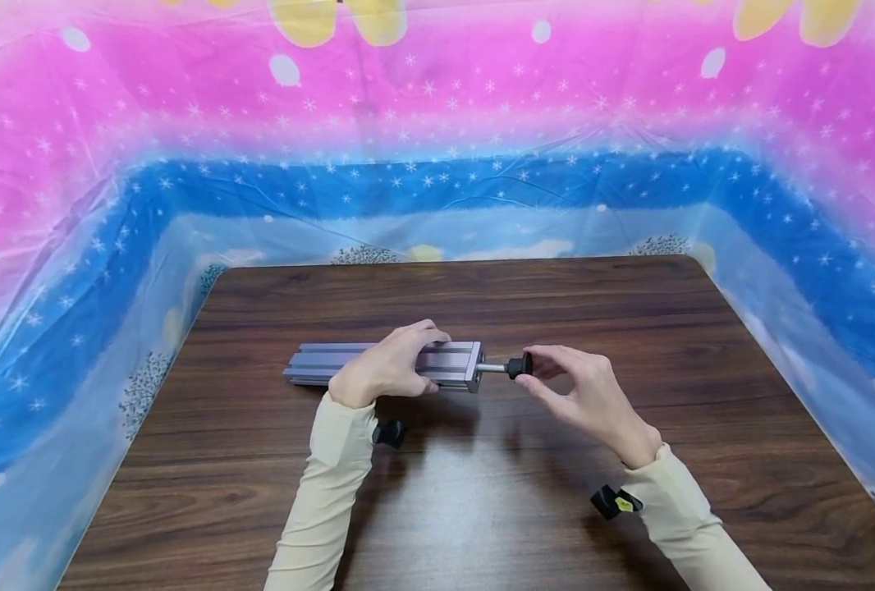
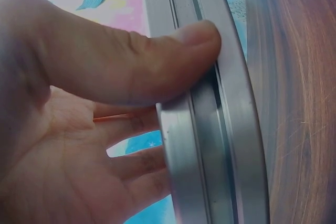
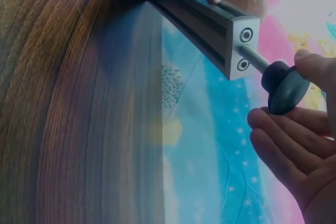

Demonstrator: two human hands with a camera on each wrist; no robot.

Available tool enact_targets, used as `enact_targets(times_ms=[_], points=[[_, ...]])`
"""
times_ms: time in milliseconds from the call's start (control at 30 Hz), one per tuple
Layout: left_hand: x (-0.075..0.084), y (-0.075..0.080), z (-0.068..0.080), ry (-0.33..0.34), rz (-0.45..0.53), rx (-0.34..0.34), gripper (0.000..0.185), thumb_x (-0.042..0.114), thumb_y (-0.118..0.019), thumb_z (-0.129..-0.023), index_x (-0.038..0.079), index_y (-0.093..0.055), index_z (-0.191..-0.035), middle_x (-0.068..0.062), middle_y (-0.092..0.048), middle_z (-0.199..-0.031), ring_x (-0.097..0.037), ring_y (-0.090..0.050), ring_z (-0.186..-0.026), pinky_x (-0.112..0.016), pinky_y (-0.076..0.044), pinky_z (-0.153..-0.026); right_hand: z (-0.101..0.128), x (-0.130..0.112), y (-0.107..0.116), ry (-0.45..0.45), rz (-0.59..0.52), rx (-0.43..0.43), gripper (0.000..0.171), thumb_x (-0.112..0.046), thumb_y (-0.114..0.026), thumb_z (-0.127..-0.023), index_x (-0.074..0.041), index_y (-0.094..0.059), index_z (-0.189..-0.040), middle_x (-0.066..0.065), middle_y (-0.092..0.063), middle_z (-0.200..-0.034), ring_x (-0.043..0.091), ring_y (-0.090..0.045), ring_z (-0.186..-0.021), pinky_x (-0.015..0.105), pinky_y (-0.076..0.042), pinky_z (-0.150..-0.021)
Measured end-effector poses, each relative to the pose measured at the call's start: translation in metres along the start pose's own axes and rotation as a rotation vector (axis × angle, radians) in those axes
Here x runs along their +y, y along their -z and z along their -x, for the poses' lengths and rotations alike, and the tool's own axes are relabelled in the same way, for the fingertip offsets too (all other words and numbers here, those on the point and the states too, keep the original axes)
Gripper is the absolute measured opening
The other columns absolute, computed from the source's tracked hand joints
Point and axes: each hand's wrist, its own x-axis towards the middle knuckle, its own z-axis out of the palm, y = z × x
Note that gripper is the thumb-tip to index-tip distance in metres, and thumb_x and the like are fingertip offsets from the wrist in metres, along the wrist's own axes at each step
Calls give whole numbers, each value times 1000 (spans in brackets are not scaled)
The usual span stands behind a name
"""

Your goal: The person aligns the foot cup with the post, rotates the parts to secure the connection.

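Observation:
A grooved aluminium profile (image 1: 318,363) lies crosswise over the middle of the table. My left hand (image 1: 387,363) grips it from above, and in the left wrist view the thumb (image 2: 173,61) presses along its slotted side. An end plate (image 3: 244,48) with two socket-head screws caps the right end. Out of that plate runs a threaded stud (image 3: 255,59), which carries a black levelling foot (image 3: 286,90). My right hand (image 1: 593,398) pinches the round base of the foot between thumb and fingers; the other fingers stay extended below it.
The dark wood-grain table (image 1: 437,295) extends around both hands. Behind and at the sides hangs a pink and blue patterned cloth (image 1: 437,180). Black wrist mounts (image 1: 615,501) stick out from the cream sleeves (image 1: 319,509).

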Motion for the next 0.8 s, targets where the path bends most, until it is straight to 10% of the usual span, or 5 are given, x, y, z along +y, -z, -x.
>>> enact_targets(times_ms=[533,800], points=[[0,0,2,-8,2,0,61,5,-81,-76,3,-61,-133,-9,-59,-123,-23,-55,-101,-38,-47,-91,-3,-5,-4,-241,-17,-43,16,-27,-68,-97,-13,-77,-96,-8,-74,-76,0,-67,-62,20,-53,-59],[0,3,2,-12,15,-4,61,4,-81,-76,2,-61,-134,-9,-59,-122,-22,-54,-100,-37,-47,-90,4,1,3,-65,-23,-74,56,-18,-83,-83,-7,-62,-134,7,-71,-121,17,-71,-100,28,-56,-86]])
